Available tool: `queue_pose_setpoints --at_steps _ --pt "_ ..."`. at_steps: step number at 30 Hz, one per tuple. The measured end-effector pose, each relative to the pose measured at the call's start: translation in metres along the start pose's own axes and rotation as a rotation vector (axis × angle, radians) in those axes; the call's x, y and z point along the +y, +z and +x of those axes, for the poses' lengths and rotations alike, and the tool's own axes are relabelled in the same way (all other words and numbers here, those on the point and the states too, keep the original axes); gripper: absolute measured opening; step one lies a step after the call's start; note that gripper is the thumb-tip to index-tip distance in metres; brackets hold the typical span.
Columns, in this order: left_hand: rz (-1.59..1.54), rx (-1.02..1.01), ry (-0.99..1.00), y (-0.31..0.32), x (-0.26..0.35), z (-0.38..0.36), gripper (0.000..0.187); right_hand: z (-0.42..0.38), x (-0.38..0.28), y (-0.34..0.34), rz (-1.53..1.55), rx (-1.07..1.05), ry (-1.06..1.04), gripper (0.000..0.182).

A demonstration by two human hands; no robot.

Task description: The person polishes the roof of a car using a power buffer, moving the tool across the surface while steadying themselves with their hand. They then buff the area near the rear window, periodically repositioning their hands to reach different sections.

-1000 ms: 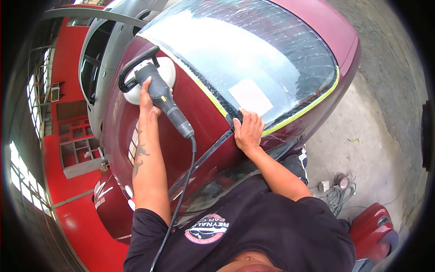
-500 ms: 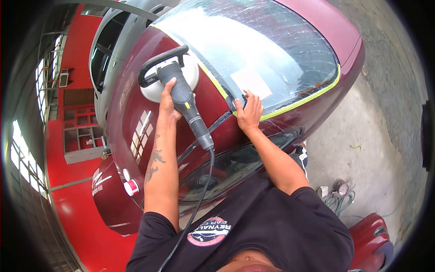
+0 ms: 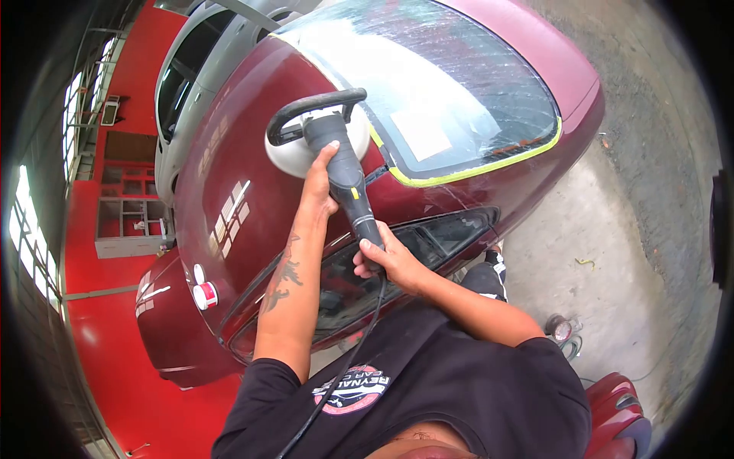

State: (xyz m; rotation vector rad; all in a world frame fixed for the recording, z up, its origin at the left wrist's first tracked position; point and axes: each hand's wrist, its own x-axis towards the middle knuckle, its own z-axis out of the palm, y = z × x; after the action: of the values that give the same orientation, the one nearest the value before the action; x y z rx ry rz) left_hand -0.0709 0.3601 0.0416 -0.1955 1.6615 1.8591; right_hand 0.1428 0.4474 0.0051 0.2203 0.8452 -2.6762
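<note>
A black corded polisher [image 3: 348,172] with a looped handle and a wide white pad [image 3: 288,159] rests over the dark red car roof [image 3: 245,115], beside the rear window. My left hand [image 3: 319,180] is wrapped round the body of the polisher, thumb along its top. Lower down, my right hand [image 3: 386,256] grips the rear end of the tool, near the cord [image 3: 375,317]. Yellow-green tape [image 3: 474,174] edges the window glass [image 3: 505,92], where a pale rectangular sheet [image 3: 420,135] lies near the corner.
A round container with a red and white label [image 3: 205,295] sits on the car at the left. Behind stands a silver car [image 3: 200,69]. On the concrete floor to the right are a coiled hose [image 3: 572,346] and a red car part [image 3: 615,413].
My right hand has left the window corner and taken hold of the polisher's rear end. The polisher and my left hand have shifted right and slightly down in view.
</note>
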Motion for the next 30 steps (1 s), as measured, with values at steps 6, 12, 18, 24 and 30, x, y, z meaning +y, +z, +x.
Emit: queue_pose_setpoints --at_steps 6,12,18,24,30 --pt "-0.012 0.038 -0.007 0.003 -0.034 -0.036 0.052 -0.037 0.007 0.015 -0.126 0.079 0.054 0.063" --pt "-0.071 0.043 0.059 -0.011 -0.065 -0.068 0.051 -0.052 0.014 0.034 -0.337 0.173 0.079 0.081" --pt "-0.254 0.051 0.107 -0.051 -0.073 -0.084 0.052 -0.039 0.025 0.043 -0.517 0.159 0.088 0.089" --pt "-0.371 0.111 0.148 -0.094 -0.065 -0.103 0.057 -0.004 0.039 0.044 -0.713 0.053 0.129 0.092" --pt "-0.418 0.138 0.198 -0.105 -0.049 -0.08 0.06 0.022 0.024 0.051 -0.879 0.091 0.066 0.09"
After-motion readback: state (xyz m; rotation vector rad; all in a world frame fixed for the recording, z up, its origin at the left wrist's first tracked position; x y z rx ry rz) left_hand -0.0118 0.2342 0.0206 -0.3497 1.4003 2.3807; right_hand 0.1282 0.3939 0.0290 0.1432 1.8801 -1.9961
